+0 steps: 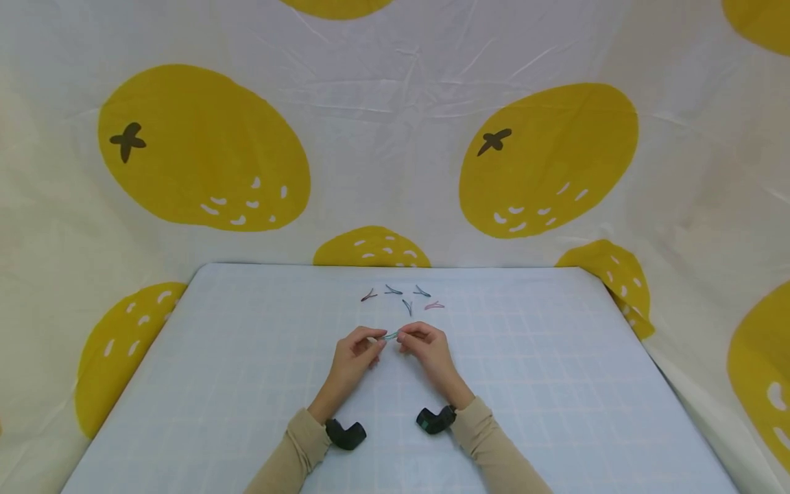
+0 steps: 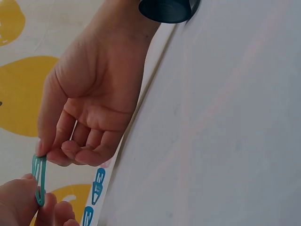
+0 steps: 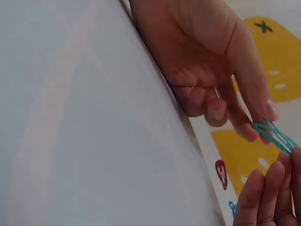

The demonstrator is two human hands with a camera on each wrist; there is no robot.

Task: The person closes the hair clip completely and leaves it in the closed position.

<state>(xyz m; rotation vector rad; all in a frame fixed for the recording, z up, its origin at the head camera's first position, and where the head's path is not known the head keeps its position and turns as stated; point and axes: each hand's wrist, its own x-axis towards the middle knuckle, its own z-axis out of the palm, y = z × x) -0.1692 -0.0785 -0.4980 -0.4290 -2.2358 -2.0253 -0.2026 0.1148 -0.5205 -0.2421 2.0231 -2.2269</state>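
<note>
A teal snap hair clip [image 2: 42,179] is stretched between the two hands, above the table. My left hand [image 1: 354,357] pinches one end of it between thumb and fingertips, its other fingers loosely curled. The opposite end is held by my right hand [image 1: 430,350], thumb against fingers. In the right wrist view the teal clip [image 3: 275,135] shows its metal strips spread apart near the right fingertips. Beyond the hands lie several more snap clips: a dark red one [image 1: 369,295], blue ones [image 1: 422,291] and a pink one [image 1: 435,305].
A pale checked cloth covers the table [image 1: 555,384]. Behind it hangs a white curtain [image 1: 382,151] printed with large yellow fruit. Black camera mounts [image 1: 346,435] sit on both wrists, below beige sleeves [image 1: 302,442].
</note>
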